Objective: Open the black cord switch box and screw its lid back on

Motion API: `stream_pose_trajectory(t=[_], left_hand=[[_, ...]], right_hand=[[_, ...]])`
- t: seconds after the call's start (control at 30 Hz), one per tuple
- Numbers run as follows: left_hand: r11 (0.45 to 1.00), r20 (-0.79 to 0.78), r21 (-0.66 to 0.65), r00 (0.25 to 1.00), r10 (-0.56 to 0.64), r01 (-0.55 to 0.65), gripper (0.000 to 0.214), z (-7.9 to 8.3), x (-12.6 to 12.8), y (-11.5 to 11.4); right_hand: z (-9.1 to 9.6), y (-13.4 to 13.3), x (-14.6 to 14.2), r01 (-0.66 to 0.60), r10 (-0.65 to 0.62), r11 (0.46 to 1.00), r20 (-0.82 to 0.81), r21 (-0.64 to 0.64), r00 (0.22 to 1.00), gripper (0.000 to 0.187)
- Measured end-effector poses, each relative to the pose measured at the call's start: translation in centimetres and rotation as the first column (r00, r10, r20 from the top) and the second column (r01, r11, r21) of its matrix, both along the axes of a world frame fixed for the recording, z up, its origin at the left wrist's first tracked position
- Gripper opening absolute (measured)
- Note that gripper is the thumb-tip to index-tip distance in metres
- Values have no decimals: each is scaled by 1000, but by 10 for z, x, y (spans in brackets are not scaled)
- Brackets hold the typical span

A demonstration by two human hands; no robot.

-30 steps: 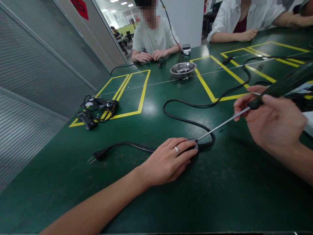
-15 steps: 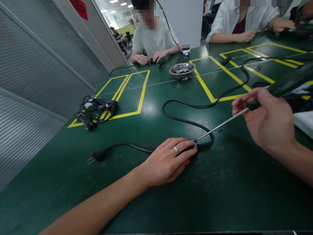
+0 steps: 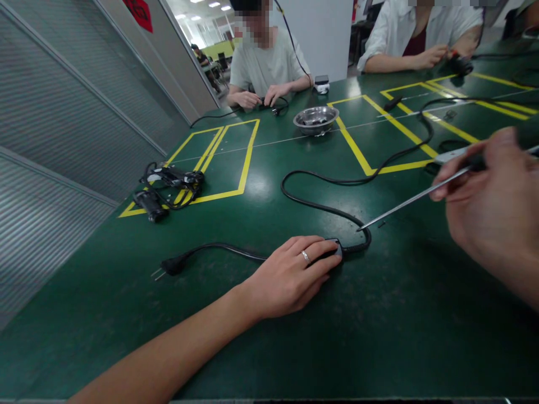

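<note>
My left hand (image 3: 290,278), with a ring on one finger, is closed over a small dark box (image 3: 337,247) on the power cord and holds it against the table. Most of that box is hidden under my fingers. Its black cord (image 3: 324,209) loops away behind to the right, and a two-pin plug (image 3: 173,265) lies at the other end, left of my wrist. At the right, my right hand (image 3: 494,213) grips a screwdriver (image 3: 415,199) by its dark handle. The long shaft slants down to the left, its tip by the cord's bend, apart from the box.
Across the green table (image 3: 269,359) stands a metal bowl (image 3: 315,120) with small dark pieces inside. A bundle of black cables and parts (image 3: 168,188) lies at the left. Two people sit opposite, hands on parts. Another screwdriver (image 3: 393,103) rests near yellow tape (image 3: 351,143).
The screwdriver tip has come off the small box and moved right, toward the cord's bend. My right hand has drawn back to the right. My left hand stays put.
</note>
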State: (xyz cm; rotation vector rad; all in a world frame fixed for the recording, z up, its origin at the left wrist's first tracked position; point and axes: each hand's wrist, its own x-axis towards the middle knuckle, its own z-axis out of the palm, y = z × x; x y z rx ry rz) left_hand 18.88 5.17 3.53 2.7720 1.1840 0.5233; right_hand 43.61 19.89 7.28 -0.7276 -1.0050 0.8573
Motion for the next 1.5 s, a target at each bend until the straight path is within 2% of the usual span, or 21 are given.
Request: stream_pose_trajectory(t=[0.07, 0.13, 0.23, 0.33, 0.47, 0.67, 0.77, 0.83, 0.9, 1.03, 1.17, 1.3, 1.5], left_hand=[[1000, -4, -3, 1000, -14, 14, 39, -1, -1, 0], [1000, 3, 0, 1000, -19, 19, 40, -2, -3, 0], [1000, 18, 17, 1000, -9, 8, 40, -3, -6, 0], [1000, 4, 16, 1000, 24, -24, 39, 0, -11, 1], [997, -27, -2, 997, 79, -79, 42, 4, -22, 4], [992, -22, -51, 993, 112, -113, 52, 4, -29, 5], [986, 43, -107, 990, 132, -127, 50, 0, -27, 5], [982, 117, -142, 983, 143, -126, 49, -3, -26, 6], [978, 177, -169, 972, 153, -123, 48, -6, -24, 7], [966, 199, -217, 962, 185, -141, 56, -9, -23, 8], [968, 197, -195, 961, 196, -158, 62, -7, -22, 7], [975, 212, -155, 959, 189, -158, 56, -5, -22, 8], [984, 262, -103, 951, 165, -142, 37, -5, -23, 8]], right_hand=[[2, 12, 6, 203, -210, 964, 18, 173, 978, 30], [3, 21, 11, 356, -385, 893, 57, 276, 921, 33], [0, 25, 13, 451, -507, 832, 111, 323, 855, 31], [-3, 16, 9, 430, -512, 834, 192, 346, 837, 26], [-2, 0, 2, 364, -444, 884, 284, 293, 850, 24], [3, 4, 1, 335, -384, 901, 146, 276, 912, 28], [3, 7, 3, 249, -263, 949, 53, 193, 963, 34], [3, 4, 4, 93, -95, 992, 10, 86, 995, 33], [1, -2, 2, -87, 86, 995, -29, -46, 996, 29], [-5, -20, -7, -322, 304, 912, -108, -253, 946, 26], [-12, -33, -15, -462, 442, 818, -139, -343, 886, 24], [-15, -37, -15, -557, 527, 737, -189, -383, 828, 23], [-17, -38, -15, -628, 602, 681, -201, -377, 773, 21]])
